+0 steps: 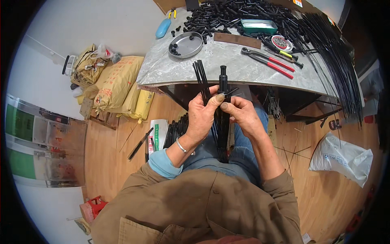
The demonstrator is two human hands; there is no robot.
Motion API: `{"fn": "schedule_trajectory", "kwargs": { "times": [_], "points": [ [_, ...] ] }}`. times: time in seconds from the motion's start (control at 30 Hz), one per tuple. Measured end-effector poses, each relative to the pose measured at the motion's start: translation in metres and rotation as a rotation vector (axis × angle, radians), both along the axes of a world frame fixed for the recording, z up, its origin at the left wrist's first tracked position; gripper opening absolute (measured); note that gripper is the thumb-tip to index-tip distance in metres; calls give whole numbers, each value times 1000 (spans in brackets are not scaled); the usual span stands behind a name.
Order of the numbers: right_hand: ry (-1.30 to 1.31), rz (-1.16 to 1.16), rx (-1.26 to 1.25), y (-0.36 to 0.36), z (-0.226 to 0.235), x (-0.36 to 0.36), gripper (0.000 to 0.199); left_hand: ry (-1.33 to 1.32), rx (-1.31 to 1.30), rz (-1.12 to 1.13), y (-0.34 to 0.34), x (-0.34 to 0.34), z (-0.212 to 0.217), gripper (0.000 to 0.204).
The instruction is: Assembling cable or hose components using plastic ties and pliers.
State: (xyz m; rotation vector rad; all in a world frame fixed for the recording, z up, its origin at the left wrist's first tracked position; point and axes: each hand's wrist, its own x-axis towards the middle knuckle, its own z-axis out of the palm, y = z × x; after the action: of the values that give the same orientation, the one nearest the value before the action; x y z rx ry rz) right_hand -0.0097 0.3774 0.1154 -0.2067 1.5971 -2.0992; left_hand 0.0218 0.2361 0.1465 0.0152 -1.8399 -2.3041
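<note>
Above my lap, at the near edge of the grey table (170, 67), my left hand (202, 116) is closed around a bundle of thin black rods (202, 77) and an upright black tube (223, 81), while my right hand (242, 114) pinches the tube just beside it, thumbs nearly touching. On the table beyond lie a round metal dish (186, 44), red-handled pliers (268, 62), a green tray (258, 26) and a heap of black parts (239, 14), with long black rods (337, 61) fanned over the right edge. Yellow sacks (118, 83) sit on the floor at left, well apart.
</note>
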Motion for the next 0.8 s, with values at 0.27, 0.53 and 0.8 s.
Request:
{"fn": "schedule_trajectory", "kwargs": {
  "times": [0.27, 0.53, 0.8],
  "points": [
    [20, -96, -20, -4, -1, 7, 22, 1, 91, 22, 2, 1, -7, 29],
    [41, -133, -42, -7, -1, 11, 27, 10, 86, 7, 4, 5, -4, 28],
    [136, -254, 18, -14, 5, 19, 29, 3, 138, 25, 9, 7, -4, 29]
  ]
}}
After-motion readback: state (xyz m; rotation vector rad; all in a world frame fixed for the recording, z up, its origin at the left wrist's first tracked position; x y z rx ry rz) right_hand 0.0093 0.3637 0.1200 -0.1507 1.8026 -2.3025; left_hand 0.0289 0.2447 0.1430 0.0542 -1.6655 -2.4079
